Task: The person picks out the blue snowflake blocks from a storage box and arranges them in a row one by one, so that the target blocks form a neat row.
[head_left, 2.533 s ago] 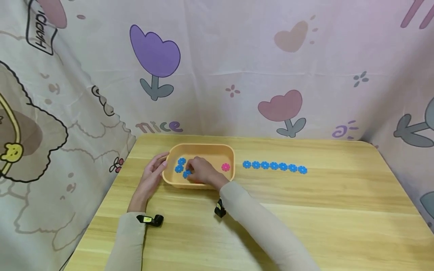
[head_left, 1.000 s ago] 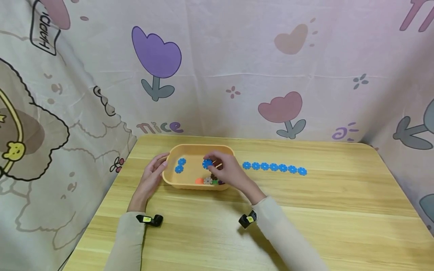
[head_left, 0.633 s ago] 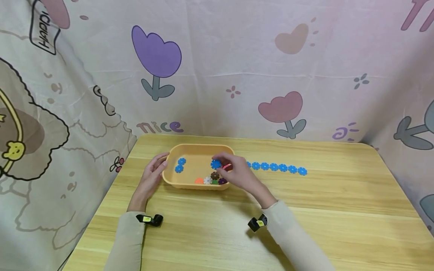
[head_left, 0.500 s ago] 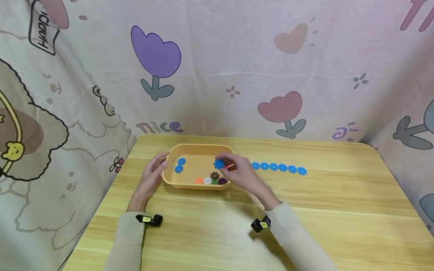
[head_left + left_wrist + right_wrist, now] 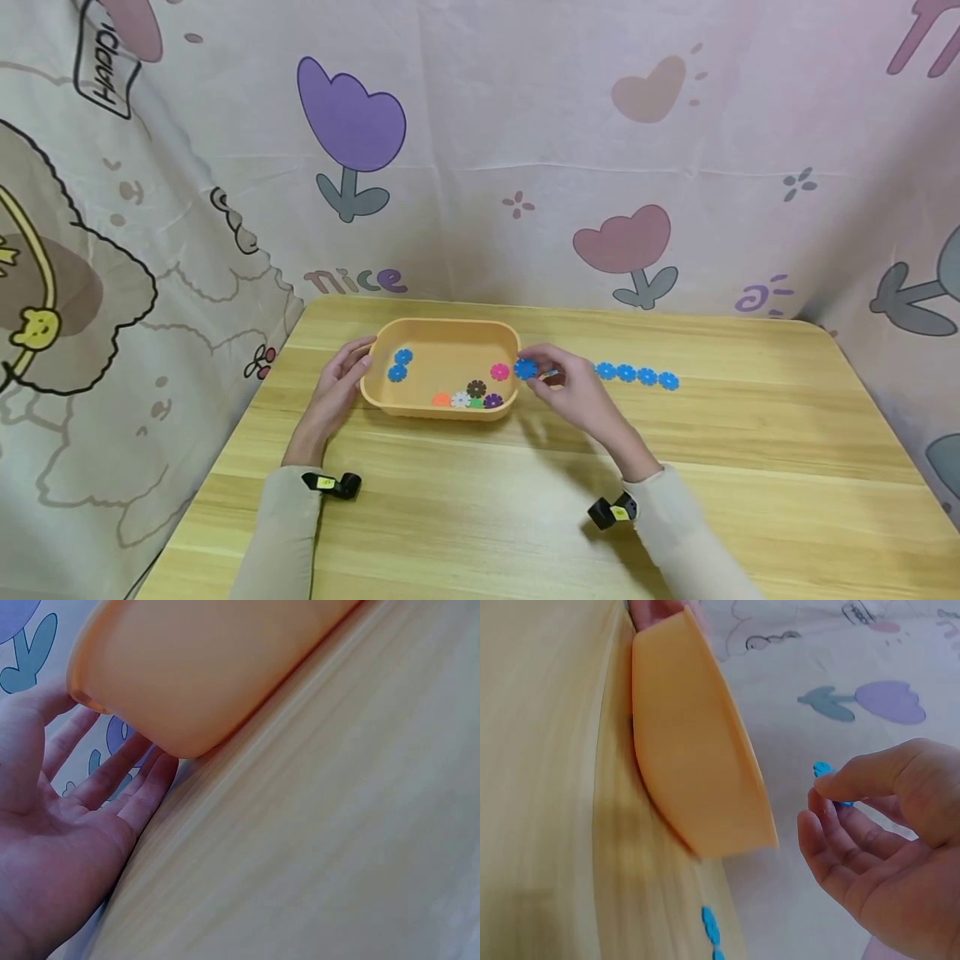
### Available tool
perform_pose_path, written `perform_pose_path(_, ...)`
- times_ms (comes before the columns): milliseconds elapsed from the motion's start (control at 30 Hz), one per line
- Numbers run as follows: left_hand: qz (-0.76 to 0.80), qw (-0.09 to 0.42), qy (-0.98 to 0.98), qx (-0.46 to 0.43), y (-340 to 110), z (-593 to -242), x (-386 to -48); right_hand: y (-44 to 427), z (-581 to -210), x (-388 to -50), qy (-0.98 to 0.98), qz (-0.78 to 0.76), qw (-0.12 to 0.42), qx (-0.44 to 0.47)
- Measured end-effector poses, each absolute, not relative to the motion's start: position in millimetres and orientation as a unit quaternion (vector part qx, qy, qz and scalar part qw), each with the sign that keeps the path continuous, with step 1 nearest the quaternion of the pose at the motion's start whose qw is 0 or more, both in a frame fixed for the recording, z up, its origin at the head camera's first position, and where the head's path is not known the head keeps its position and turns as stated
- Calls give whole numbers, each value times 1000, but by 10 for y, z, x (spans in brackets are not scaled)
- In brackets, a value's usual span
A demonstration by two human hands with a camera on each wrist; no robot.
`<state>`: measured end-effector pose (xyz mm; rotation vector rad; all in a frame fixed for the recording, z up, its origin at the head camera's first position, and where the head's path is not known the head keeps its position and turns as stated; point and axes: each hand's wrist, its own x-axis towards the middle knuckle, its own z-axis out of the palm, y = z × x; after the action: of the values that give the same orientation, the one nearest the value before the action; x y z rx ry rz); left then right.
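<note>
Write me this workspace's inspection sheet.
Surface: wood-grain table.
Job's things: orange tray holding two blue snowflake discs, pink disc, brown disc, white disc, orange disc, green disc, purple disc; row of blue discs to its right, partly hidden.
Clutter: nothing seen.
Hands: left hand touches tray's left end; right hand pinches another blue disc near its right rim.
Cables: thin dark line, lower left; perhaps a cable, cannot tell.
Surroundings: tulip-printed cloth backdrop.

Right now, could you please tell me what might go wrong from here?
The right hand pinches a single blue disc by its fingertips, so it could slip and drop. In the head view, that hand partly hides the row of blue discs, so one might get nudged. The left hand touches the end of the tray; a push could shift it.
</note>
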<state>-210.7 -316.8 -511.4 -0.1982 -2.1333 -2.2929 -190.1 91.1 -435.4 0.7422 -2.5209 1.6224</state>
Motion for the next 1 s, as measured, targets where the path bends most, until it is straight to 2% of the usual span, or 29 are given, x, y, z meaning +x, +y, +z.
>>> perform_pose_path(167,-732,2,-678,-66,-3160,-5107,-2099,1075,-4371,-1871,-823,526,21,213)
perform_pose_path(633,-733,2,-677,-68,-3156,-5116,-2099,1566,-4373,-1832,-843,507,51,174)
perform_pose_path(1000,-726,3,-684,-68,-3167,-5110,-2102,1915,-4362,-1873,-848,505,101,129)
